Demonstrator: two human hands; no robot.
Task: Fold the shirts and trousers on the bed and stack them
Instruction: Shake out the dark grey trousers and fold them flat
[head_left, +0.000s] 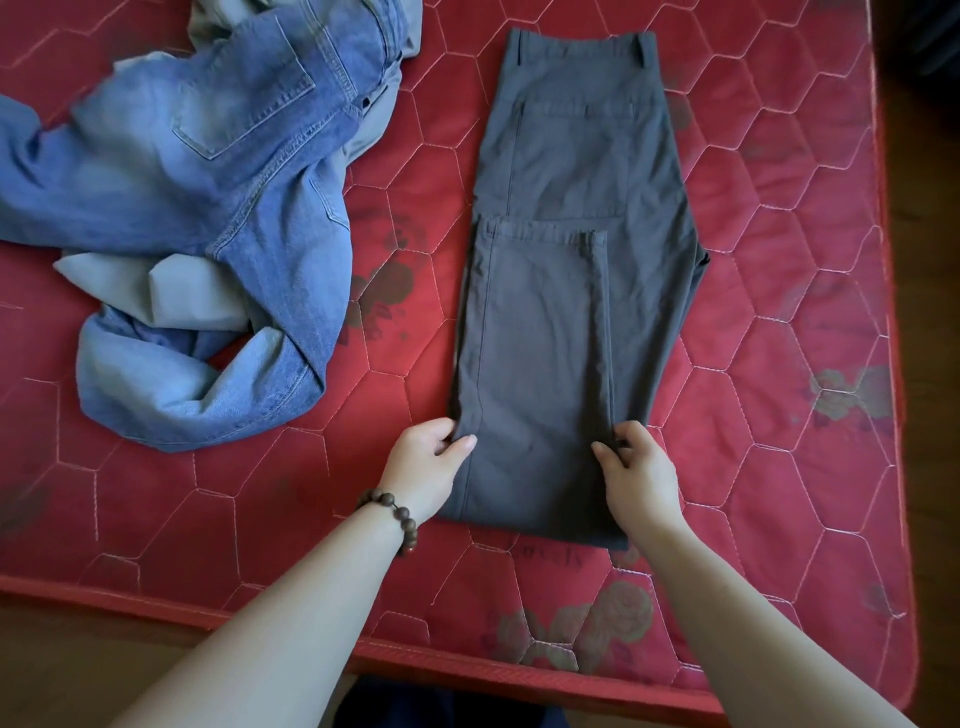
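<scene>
Grey trousers half folded on the bed; jeans and shirt outstanding.

The grey trousers (571, 270) lie flat on the bed (779, 312), legs doubled back once, long axis running away from the person, waistband at the far end. The left hand (423, 467) and right hand (636, 470) each pinch a near side edge of the fold. The jeans (223, 208) lie crumpled on a pale grey garment (187, 296) to the left, unfolded. Judged early: no stack started.

Red quilted mattress (779, 312): bears folded grey trousers (561, 291), crumpled blue jeans (218, 171), and possibly a grey garment (192, 296) beneath.
</scene>
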